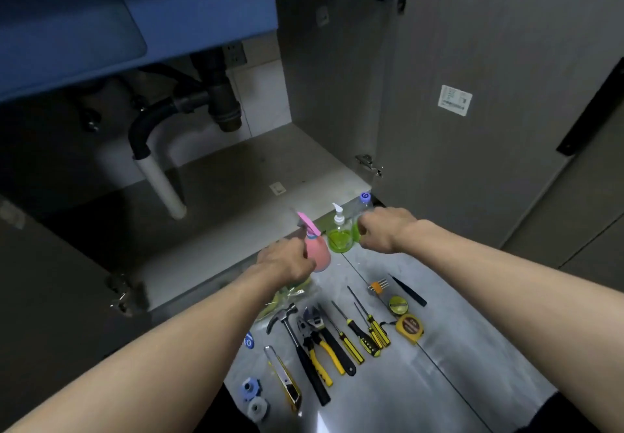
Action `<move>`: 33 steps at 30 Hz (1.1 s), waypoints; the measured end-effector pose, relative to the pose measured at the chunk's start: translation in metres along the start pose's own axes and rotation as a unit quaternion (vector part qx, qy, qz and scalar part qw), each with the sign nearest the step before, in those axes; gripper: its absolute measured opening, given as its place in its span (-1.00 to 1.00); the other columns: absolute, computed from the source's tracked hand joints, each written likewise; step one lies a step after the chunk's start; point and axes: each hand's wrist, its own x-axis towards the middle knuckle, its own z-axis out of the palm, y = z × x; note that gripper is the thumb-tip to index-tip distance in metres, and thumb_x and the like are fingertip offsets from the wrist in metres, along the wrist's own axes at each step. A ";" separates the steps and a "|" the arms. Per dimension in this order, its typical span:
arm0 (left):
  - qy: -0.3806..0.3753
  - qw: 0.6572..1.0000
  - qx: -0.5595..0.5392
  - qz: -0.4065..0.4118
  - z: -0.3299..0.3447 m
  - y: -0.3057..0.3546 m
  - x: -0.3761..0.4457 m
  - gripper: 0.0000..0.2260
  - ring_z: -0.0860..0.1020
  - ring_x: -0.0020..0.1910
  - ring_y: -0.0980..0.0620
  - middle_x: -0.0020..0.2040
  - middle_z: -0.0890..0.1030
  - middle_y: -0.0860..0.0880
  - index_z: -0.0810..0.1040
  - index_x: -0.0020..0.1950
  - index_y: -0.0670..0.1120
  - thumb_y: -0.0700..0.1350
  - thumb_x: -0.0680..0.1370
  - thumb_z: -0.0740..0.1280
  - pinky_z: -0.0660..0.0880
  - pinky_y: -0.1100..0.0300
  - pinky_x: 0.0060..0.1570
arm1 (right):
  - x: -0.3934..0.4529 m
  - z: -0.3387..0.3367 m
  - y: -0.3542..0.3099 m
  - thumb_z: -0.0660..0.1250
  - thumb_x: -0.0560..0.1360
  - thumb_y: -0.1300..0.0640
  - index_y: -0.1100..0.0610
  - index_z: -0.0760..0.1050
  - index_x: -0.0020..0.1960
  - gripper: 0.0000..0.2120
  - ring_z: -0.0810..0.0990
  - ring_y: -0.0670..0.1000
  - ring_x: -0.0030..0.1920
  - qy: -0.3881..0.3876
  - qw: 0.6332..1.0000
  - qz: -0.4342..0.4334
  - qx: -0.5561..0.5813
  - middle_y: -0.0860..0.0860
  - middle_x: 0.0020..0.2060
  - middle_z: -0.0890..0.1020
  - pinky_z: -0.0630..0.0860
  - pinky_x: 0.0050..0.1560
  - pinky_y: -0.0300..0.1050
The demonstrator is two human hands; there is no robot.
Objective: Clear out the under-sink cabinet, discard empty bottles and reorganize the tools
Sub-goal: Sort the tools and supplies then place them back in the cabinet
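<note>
At the centre of the frame the left hand point(287, 258) grips a pink spray bottle point(318, 253), its fingers curled round the body; the pink trigger head sticks up above the knuckles. Just right of it the right hand point(385, 228) holds a clear bottle point(363, 211) with a blue cap and green liquid low inside, fingers wrapped round its lower part. Between the two hands stands a green pump bottle point(339, 238) with a white pump, on the floor at the cabinet's front edge.

The cabinet point(236, 176) fills the upper left and middle of the frame, its base bare apart from a small label; dark drain pipes point(216, 95) and a white pipe come down from the blue sink point(101, 27). The open door point(489, 95) takes the upper right.

On the grey floor point(439, 297) in the lower middle the tools lie in a row: a utility knife point(283, 378), a hammer point(299, 345), pliers point(314, 348), a wrench point(329, 338), several yellow-and-black screwdrivers point(361, 328) and a yellow tape measure point(409, 328). Under the left wrist lies a crumpled plastic bag point(290, 292).
</note>
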 end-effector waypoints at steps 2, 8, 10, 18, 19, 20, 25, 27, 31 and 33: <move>-0.010 1.000 -0.007 -0.003 0.003 -0.011 0.015 -0.86 0.50 -0.26 -0.01 -0.24 0.52 -0.02 0.47 -0.04 -0.04 0.02 0.52 0.25 0.32 0.15 -0.41 | 0.016 0.002 -0.004 0.26 0.53 -0.03 0.05 0.56 0.17 -0.72 0.59 0.18 0.07 0.003 1.000 0.018 0.013 0.10 0.10 0.61 0.46 -0.03 -0.06; -0.025 1.000 -0.009 0.012 0.007 -0.029 0.054 -0.82 0.49 -0.21 -0.05 -0.25 0.46 0.00 0.47 0.01 -0.04 0.04 0.52 0.26 0.26 0.16 -0.41 | 0.053 0.006 -0.010 0.27 0.52 -0.07 0.04 0.54 0.25 -0.65 0.58 0.19 0.15 -0.016 0.999 0.046 0.008 0.11 0.18 0.58 0.44 -0.01 -0.06; -0.023 0.999 -0.031 0.006 0.012 -0.033 0.063 -0.82 0.50 -0.20 -0.04 -0.21 0.49 -0.02 0.47 0.04 -0.05 0.03 0.53 0.28 0.31 0.16 -0.38 | 0.064 -0.001 -0.011 0.28 0.53 -0.06 0.06 0.54 0.27 -0.64 0.58 0.18 0.17 -0.054 0.997 0.047 -0.012 0.11 0.20 0.58 0.50 0.08 -0.03; 0.016 0.990 -0.128 -0.055 0.044 -0.030 0.100 -0.61 0.55 0.05 -0.14 0.09 0.56 -0.08 0.45 0.34 0.05 0.01 0.52 0.36 0.55 0.06 -0.03 | 0.114 0.018 -0.008 0.29 0.52 0.08 0.16 0.49 0.26 -0.66 0.58 0.19 0.13 -0.020 0.997 0.054 0.055 0.12 0.17 0.60 0.55 0.13 0.00; 0.029 0.987 -0.142 -0.067 0.051 -0.032 0.105 -0.60 0.56 0.05 -0.13 0.10 0.56 -0.07 0.46 0.33 0.07 0.02 0.50 0.39 0.55 0.06 -0.04 | 0.123 0.025 -0.005 0.29 0.52 0.10 0.18 0.47 0.21 -0.70 0.57 0.19 0.08 -0.017 0.996 0.059 0.065 0.13 0.16 0.59 0.53 0.06 -0.04; 0.042 0.982 -0.163 -0.080 0.059 -0.035 0.112 -0.58 0.57 0.05 -0.12 0.13 0.56 -0.07 0.47 0.32 0.06 0.04 0.48 0.42 0.56 0.06 -0.05 | 0.133 0.031 -0.002 0.30 0.53 0.12 0.18 0.43 0.13 -0.78 0.55 0.19 0.04 -0.010 0.995 0.067 0.076 0.15 0.15 0.58 0.49 -0.01 -0.07; 0.084 0.936 -0.330 -0.086 0.103 -0.036 0.154 -0.50 0.54 -0.02 -0.02 0.19 0.56 -0.02 0.50 0.29 0.03 0.02 0.40 0.53 0.57 0.03 0.01 | 0.186 0.062 0.007 0.35 0.52 0.13 0.15 0.39 0.05 -0.82 0.55 0.24 0.15 0.060 0.978 0.111 0.164 0.19 0.13 0.58 0.36 -0.07 -0.10; 0.108 0.936 -0.324 -0.081 0.114 -0.033 0.168 -0.58 0.54 0.05 -0.06 0.13 0.53 -0.01 0.51 0.20 0.04 0.09 0.40 0.50 0.56 -0.03 0.07 | 0.203 0.078 0.007 0.35 0.51 0.12 0.19 0.45 0.12 -0.76 0.54 0.25 0.17 0.083 0.974 0.105 0.186 0.18 0.13 0.58 0.39 -0.04 -0.07; 0.125 0.940 -0.303 -0.098 0.129 -0.039 0.192 -0.66 0.54 0.06 -0.06 0.10 0.55 -0.03 0.56 0.14 -0.01 0.08 0.43 0.48 0.50 0.08 -0.02 | 0.229 0.099 0.010 0.33 0.52 0.13 0.13 0.47 0.05 -0.86 0.55 0.24 0.14 0.092 0.966 0.119 0.211 0.18 0.11 0.60 0.40 -0.06 -0.08; 0.125 0.946 -0.283 -0.093 0.135 -0.044 0.198 -0.65 0.53 0.10 -0.07 0.12 0.55 -0.04 0.57 0.19 -0.03 0.06 0.45 0.46 0.49 0.07 0.01 | 0.237 0.105 0.011 0.32 0.53 0.12 0.14 0.52 0.11 -0.82 0.55 0.26 0.13 0.102 0.960 0.128 0.227 0.20 0.10 0.61 0.43 -0.03 -0.06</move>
